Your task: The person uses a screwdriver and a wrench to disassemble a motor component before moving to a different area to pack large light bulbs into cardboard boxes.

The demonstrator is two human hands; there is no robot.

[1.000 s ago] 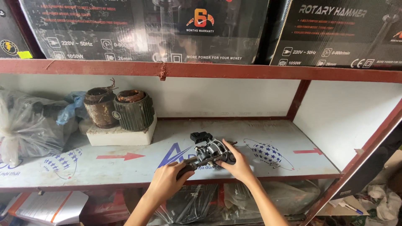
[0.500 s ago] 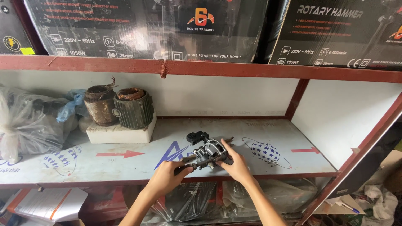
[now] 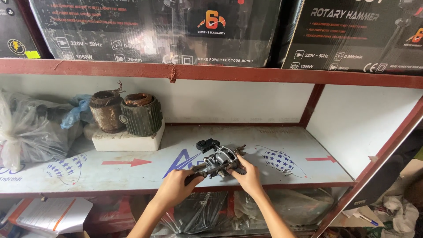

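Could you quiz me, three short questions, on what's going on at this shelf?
1. True or false: both hands are on the grey metal machine part.
2. What do the two old motor windings stand on? A) a white foam block B) a cardboard box C) the floor
3. Which hand grips the dark handle that points into the part?

Key:
1. True. The left hand and the right hand both meet it at the front edge of the shelf.
2. A, the white foam block.
3. The left hand; the right hand steadies the part from the other side.
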